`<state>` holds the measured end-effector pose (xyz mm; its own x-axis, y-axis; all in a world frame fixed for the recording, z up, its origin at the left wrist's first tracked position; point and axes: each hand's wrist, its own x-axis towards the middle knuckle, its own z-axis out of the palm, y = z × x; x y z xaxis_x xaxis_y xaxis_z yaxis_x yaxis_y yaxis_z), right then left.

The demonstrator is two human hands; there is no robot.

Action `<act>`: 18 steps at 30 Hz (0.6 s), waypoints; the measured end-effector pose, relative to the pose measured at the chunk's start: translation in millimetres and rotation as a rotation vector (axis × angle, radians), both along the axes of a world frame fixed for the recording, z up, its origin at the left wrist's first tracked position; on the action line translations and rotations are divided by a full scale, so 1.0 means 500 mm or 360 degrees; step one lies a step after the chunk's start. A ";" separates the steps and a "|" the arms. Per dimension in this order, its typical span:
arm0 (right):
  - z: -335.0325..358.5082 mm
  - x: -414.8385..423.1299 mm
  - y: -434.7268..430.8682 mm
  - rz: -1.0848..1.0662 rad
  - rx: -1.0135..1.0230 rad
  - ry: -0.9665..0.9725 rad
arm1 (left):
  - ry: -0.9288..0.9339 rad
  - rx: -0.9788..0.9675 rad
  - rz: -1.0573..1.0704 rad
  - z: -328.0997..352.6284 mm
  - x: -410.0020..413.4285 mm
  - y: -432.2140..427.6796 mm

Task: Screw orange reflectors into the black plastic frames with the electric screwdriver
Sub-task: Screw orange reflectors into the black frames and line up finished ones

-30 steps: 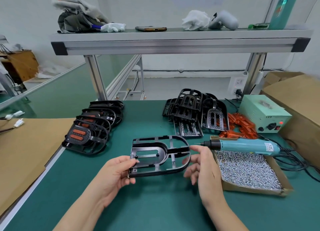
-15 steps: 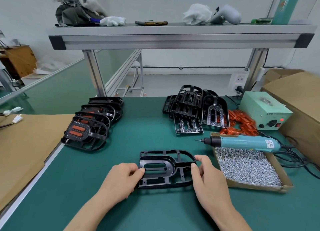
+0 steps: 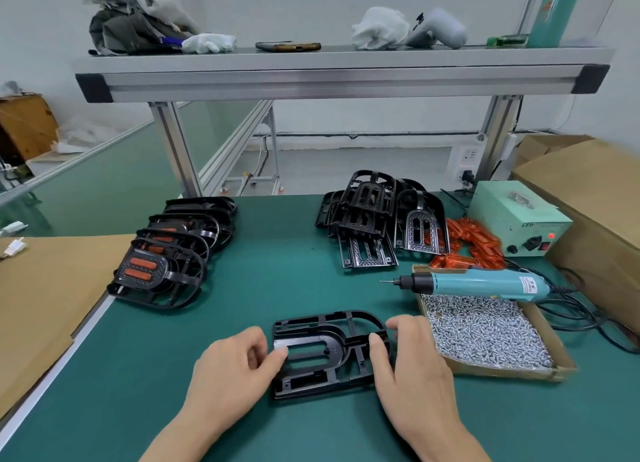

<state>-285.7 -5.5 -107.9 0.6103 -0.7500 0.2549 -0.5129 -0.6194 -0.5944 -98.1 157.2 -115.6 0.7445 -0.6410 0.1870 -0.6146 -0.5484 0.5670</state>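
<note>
beyond your right hand (image 3: 412,375), the pale green power box (image 3: 512,215) reads "led". reflector-fitted frames (image 3: 162,274) lie beyond your left hand (image 3: 225,371). the screw tray (image 3: 502,371) sits just right of your right hand. the black frame (image 3: 325,354) lies flat on the mat (image 3: 173,392) between both hands, each pinching an end. the electric screwdriver (image 3: 478,283) rests across the tray's far edge, label unreadable, orange reflectors (image 3: 478,243) beyond.
</note>
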 end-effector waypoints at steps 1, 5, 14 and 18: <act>0.000 0.001 0.000 0.0003 -0.0015 -0.0048 | -0.0016 -0.0168 0.0012 -0.005 -0.002 0.001; 0.009 -0.001 0.000 0.0033 -0.0122 -0.0335 | 0.0206 -0.0340 -0.0354 -0.003 0.002 -0.003; 0.139 0.013 -0.194 -0.0128 -0.0304 -0.0494 | 0.0131 0.0188 -0.0584 -0.016 0.008 -0.009; 0.190 0.028 -0.369 -0.0340 -0.0197 0.0072 | 0.0097 0.0160 -0.0588 -0.015 0.005 -0.013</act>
<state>-271.8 -190.1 -12.9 0.4544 -0.8279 0.3289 -0.6643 -0.5609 -0.4940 -95.3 150.5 -123.3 0.4677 -0.8810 0.0718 -0.7479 -0.3511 0.5633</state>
